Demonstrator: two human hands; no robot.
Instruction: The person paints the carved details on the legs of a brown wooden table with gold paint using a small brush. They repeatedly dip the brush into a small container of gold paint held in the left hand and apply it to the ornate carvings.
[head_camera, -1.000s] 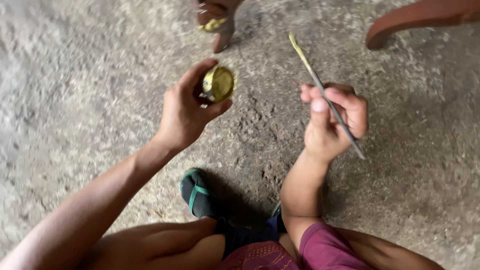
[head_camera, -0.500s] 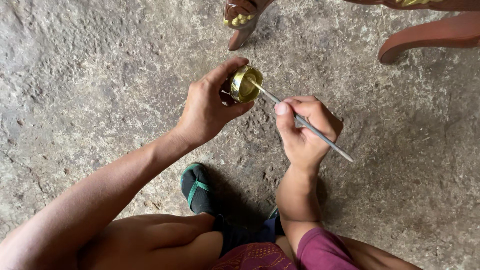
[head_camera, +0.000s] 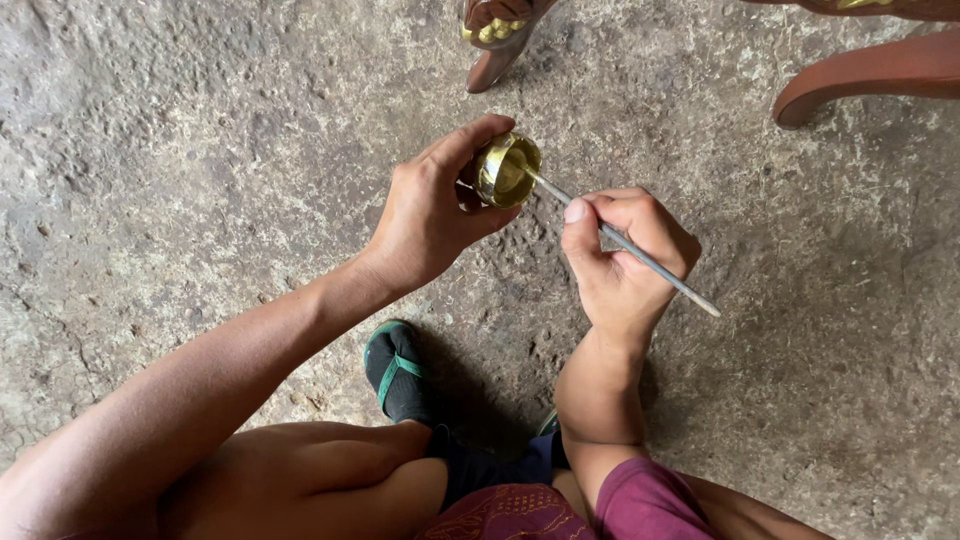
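Your left hand (head_camera: 432, 215) grips a small round tin (head_camera: 506, 170), gold-coated inside and out, tilted with its mouth toward you, above the rough concrete floor (head_camera: 200, 150); your right hand (head_camera: 622, 262) pinches a thin grey brush (head_camera: 630, 245), its tip inside the tin; a gold-painted reddish wooden piece (head_camera: 497, 40) lies at the floor's far edge.

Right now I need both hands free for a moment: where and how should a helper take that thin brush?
Probably by the bare grey tail of the brush sticking out behind the right hand, coming from the right. Its front end is dipped in the small gold tin that the left hand holds.
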